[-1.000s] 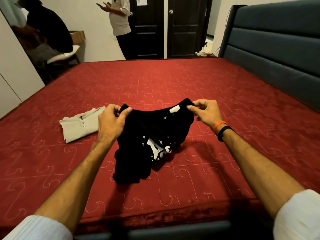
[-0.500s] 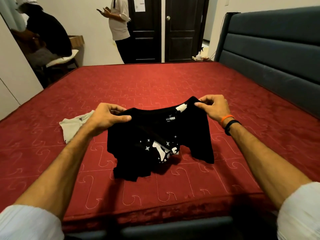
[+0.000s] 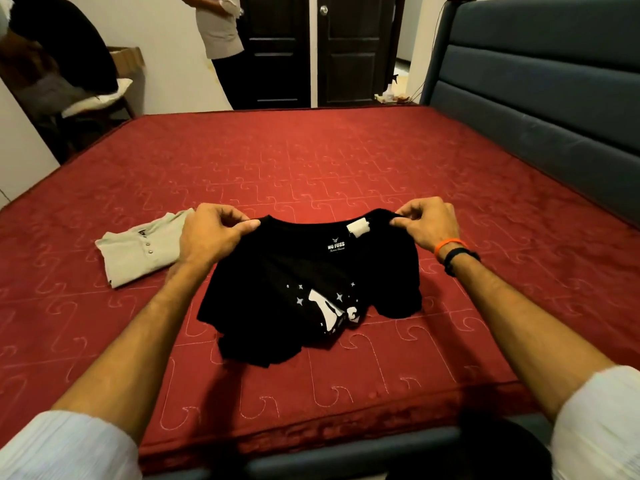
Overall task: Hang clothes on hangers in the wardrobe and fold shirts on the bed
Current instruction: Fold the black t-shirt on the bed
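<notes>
A black T-shirt with a white print and a white neck label hangs low over the red bed, its lower part bunched on the mattress. My left hand pinches the shirt's left shoulder. At the right shoulder my right hand pinches the fabric; that wrist wears an orange band and a black band. A folded light grey shirt with small buttons lies on the bed just left of my left hand.
A dark padded headboard runs along the bed's right side. A person in a white top stands beyond the far edge, before dark doors. Another person in black sits at the far left on a chair.
My hands have spread the black shirt wider by its shoulders and lowered it toward the mattress; the neck label now faces up. The grey shirt has not moved.
</notes>
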Demonstrator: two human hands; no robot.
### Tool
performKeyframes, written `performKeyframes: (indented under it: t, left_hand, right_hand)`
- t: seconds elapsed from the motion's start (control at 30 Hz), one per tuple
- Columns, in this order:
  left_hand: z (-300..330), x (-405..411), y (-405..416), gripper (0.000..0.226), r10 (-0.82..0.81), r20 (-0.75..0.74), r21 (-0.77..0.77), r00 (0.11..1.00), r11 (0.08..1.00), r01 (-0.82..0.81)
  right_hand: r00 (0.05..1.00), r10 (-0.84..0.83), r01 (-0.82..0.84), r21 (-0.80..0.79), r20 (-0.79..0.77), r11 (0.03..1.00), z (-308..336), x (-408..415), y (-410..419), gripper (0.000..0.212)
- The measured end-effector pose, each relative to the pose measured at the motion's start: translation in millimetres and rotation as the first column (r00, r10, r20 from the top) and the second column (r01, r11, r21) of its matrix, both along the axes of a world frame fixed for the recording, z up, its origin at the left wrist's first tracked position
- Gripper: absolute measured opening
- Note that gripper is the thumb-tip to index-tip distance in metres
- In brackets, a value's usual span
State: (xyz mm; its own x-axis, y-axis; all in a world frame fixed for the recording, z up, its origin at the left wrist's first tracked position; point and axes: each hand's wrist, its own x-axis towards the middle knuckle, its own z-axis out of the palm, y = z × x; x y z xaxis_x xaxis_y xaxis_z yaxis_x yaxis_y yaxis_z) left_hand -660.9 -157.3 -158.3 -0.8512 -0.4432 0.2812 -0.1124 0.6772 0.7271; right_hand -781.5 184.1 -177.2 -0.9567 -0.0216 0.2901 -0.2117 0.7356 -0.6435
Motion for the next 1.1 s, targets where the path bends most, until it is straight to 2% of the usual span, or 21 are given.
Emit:
performKeyframes:
  t: [0.07,0.17,0.27,0.37,0.47,0.53,0.63,0.7,0.73,0.83,0.9,0.97,1.1]
  left_hand:
    - [-1.1,-3.5,-1.0,0.019,0.059,0.029,-0.164,0.998,0.985,-0.053]
    - [0.9,-7.4,-3.8,0.015,0.076,0.132,-0.336,0.988,0.941,-0.028]
    - [3.5,-12.2,-5.7,0.02,0.143,0.049,-0.379,0.989,0.919,-0.114]
    - [1.2,-20.1,-8.1,0.025,0.18,-0.082,-0.261,0.98,0.945,-0.195]
    - [-3.5,-32.7,-14.3,0.033,0.177,-0.048,-0.202,0.983,0.962,-0.183]
    - [-10.2,-40.8,-20.1,0.037,0.105,0.015,-0.095,0.994,0.99,-0.103]
    - [-18.3,-49.5,-27.2,0.027,-0.094,-0.025,0.124,0.995,0.988,0.096]
    - [-17.3,-50.5,-27.5,0.015,-0.193,-0.05,0.197,0.98,0.96,0.199]
    - [-16.3,-49.6,-26.0,0.016,-0.231,-0.036,0.234,0.972,0.944,0.233]
    - [-16.2,-45.7,-24.1,0.019,-0.28,0.003,0.357,0.96,0.897,0.26]
    - [-16.6,-45.0,-22.8,0.012,-0.287,0.034,0.412,0.957,0.877,0.249]
    - [-17.6,-45.7,-21.3,0.007,-0.238,0.049,0.391,0.97,0.898,0.201]
    - [-16.0,-47.1,-26.3,0.01,-0.176,0.151,0.15,0.973,0.977,0.153]
  right_hand:
    - [1.0,-0.009,0.009,-0.055,0.011,0.998,-1.5,-4.5,-3.6,0.016]
    - [1.0,-0.023,0.025,-0.138,0.016,0.99,-0.9,-11.1,-11.2,0.012]
    - [1.0,-0.014,0.017,-0.166,0.017,0.986,-0.9,-20.3,-16.6,0.021]
    - [0.999,0.002,0.006,-0.209,0.038,0.978,-2.5,-24.6,-21.4,0.024]
    - [0.997,0.038,-0.018,-0.275,0.067,0.961,-4.8,-27.8,-25.0,0.011]
    - [0.996,0.052,-0.027,-0.308,0.075,0.951,-8.9,-32.3,-24.2,0.001]
    - [0.994,0.049,-0.007,-0.393,0.098,0.919,-17.0,-43.8,-20.5,0.018]
    - [0.99,0.072,-0.01,-0.45,0.121,0.893,-19.6,-49.3,-18.7,0.021]
    - [0.988,0.089,-0.022,-0.459,0.125,0.888,-20.2,-50.5,-17.8,0.019]
    - [0.984,0.125,-0.056,-0.445,0.126,0.894,-20.8,-50.5,-14.8,0.009]
    - [0.979,0.155,-0.086,-0.426,0.13,0.901,-21.1,-50.8,-13.1,0.003]
    - [0.974,0.186,-0.124,-0.387,0.129,0.914,-21.0,-50.1,-11.5,0.006]
    - [0.963,0.226,-0.187,-0.24,0.145,0.953,-20.3,-49.9,1.3,0.02]
